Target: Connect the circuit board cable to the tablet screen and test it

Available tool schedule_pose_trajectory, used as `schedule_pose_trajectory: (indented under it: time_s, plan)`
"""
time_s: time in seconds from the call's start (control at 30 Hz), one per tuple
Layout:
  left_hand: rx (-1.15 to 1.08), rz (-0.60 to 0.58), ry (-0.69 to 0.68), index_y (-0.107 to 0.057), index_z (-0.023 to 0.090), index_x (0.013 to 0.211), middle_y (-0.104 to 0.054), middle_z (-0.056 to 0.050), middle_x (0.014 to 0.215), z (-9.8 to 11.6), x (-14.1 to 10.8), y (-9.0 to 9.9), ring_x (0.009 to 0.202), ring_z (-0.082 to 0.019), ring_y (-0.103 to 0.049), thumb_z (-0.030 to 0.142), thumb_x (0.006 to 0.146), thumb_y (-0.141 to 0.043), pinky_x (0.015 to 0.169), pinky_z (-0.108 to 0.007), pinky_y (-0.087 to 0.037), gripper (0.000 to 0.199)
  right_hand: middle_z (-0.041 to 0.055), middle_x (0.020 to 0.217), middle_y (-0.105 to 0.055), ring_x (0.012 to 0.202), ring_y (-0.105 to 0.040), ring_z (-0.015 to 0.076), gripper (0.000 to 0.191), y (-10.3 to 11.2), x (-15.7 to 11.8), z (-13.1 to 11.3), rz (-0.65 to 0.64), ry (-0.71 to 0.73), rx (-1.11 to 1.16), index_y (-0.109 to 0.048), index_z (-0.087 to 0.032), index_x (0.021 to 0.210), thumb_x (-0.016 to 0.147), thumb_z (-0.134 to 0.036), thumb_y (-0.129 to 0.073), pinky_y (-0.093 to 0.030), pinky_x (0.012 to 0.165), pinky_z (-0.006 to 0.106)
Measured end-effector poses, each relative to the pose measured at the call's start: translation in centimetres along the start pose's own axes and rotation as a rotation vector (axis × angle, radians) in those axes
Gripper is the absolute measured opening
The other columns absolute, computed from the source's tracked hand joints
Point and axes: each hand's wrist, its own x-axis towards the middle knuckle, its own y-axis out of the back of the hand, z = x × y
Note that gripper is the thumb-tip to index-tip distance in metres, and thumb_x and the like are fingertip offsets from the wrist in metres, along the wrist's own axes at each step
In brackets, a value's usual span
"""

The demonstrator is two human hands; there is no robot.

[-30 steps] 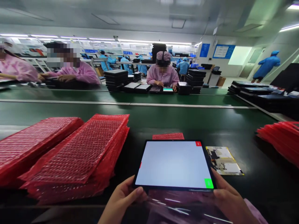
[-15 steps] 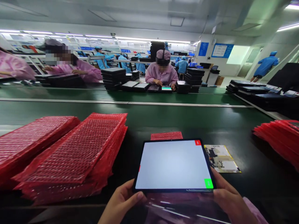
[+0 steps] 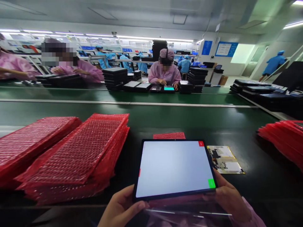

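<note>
A tablet [image 3: 175, 168] sits low in the view at about 6 o'clock, held up off the dark bench [image 3: 255, 176] between both hands. It is a thin dark slab with a narrow black bezel, and its screen is lit a plain pale grey-white. A small red square sits in the screen's upper right corner, a small green square in its lower right corner, and a thin red mark on its left edge; any writing in these marks is too small to read. The left hand [image 3: 121, 209] grips the lower left corner, thumb on the bezel. The right hand [image 3: 227, 197] clasps the lower right corner, thumb near the green square. A clear plastic film [image 3: 189, 211] hangs just under the tablet's near edge. At 3 o'clock of the tablet a printed leaflet [image 3: 224, 159] lies flat, its print illegible. At 9 o'clock lie stacks of red bubble-wrap bags [image 3: 78, 154]; a single red bag [image 3: 169, 136] peeks out at 12 o'clock.
</note>
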Motion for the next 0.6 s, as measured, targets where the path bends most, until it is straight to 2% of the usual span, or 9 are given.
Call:
schedule_pose_trajectory:
  time_s: [0.2, 0.3, 0.4, 0.5, 0.6]
  plan:
    - [-0.007, -0.052, -0.051, -0.075, 0.019, 0.079, -0.069, -0.001, 0.065, -0.6, -0.3, 0.2, 0.062, -0.013, -0.061, 0.04, 0.063, -0.085, 0.063, -0.021, -0.051, 0.028, 0.0019, 0.097, -0.075, 0.073, -0.069, 0.0216, 0.063, 0.2, -0.3, -0.7, 0.021, -0.066, -0.067, -0.071, -0.042, 0.11, 0.054, -0.013, -0.079, -0.057, 0.067, 0.031]
    - [-0.013, -0.084, -0.057, -0.074, 0.017, 0.078, -0.069, -0.001, 0.066, -0.9, -0.4, 0.2, 0.063, -0.014, -0.06, 0.039, 0.066, -0.085, 0.064, -0.022, -0.049, 0.027, 0.0027, 0.087, -0.074, 0.066, -0.067, 0.0212, 0.064, 1.0, -0.2, -0.5, 0.053, -0.063, -0.077, -0.072, -0.04, 0.109, 0.051, -0.016, -0.079, -0.056, 0.062, 0.03]
    - [-0.059, -0.11, -0.073, -0.074, 0.015, 0.079, -0.068, -0.001, 0.066, -0.9, -0.6, -0.1, 0.064, -0.013, -0.058, 0.038, 0.066, -0.085, 0.064, -0.021, -0.047, 0.028, 0.0035, 0.079, -0.073, 0.067, -0.067, 0.0266, 0.065, 1.7, -0.1, -0.2, 0.131, -0.08, -0.104, -0.074, -0.039, 0.107, 0.046, -0.019, -0.079, -0.056, 0.064, 0.035]
    - [-0.104, -0.124, -0.078, -0.075, 0.014, 0.083, -0.067, -0.001, 0.067, -0.9, -0.8, -0.4, 0.063, -0.011, -0.056, 0.038, 0.066, -0.085, 0.063, -0.02, -0.045, 0.031, 0.0038, 0.087, -0.074, 0.079, -0.069, 0.0358, 0.066, 1.3, -0.3, -0.3, 0.199, -0.106, -0.102, -0.073, -0.043, 0.106, 0.045, -0.021, -0.076, -0.057, 0.07, 0.047]
    - [-0.127, -0.118, -0.067, -0.076, 0.014, 0.087, -0.069, -0.002, 0.074, -1.1, -0.9, -0.5, 0.067, -0.012, -0.057, 0.036, 0.065, -0.086, 0.064, -0.02, -0.044, 0.032, 0.0034, 0.101, -0.074, 0.085, -0.069, 0.0378, 0.064, 0.4, -0.7, -0.6, 0.258, -0.123, -0.074, -0.074, -0.043, 0.104, 0.045, -0.021, -0.075, -0.058, 0.066, 0.047]
